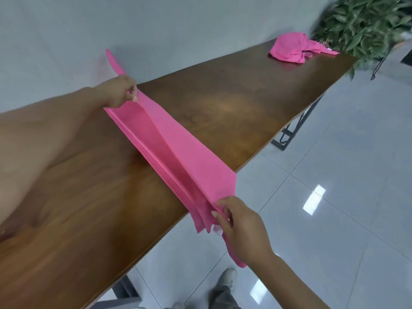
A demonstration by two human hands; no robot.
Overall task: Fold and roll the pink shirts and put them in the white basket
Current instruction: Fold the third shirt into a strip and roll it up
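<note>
Stretching across the width of a long brown wooden table, 1 pink shirt lies folded into a narrow strip, pulled taut between 2 hands. The left hand pinches the strip's far end at the table's wall-side edge, with a loose tail of fabric sticking up behind it against the pale grey wall. The right hand pinches the near end, which hangs just past the table's front edge, with more fabric trailing down under the palm. At the table's far end a second pink shirt sits crumpled in a heap, well apart from the first. Beside that end stands a leafy green plant. Glossy light grey floor tiles reflect ceiling lights, and a shoe shows below.
</note>
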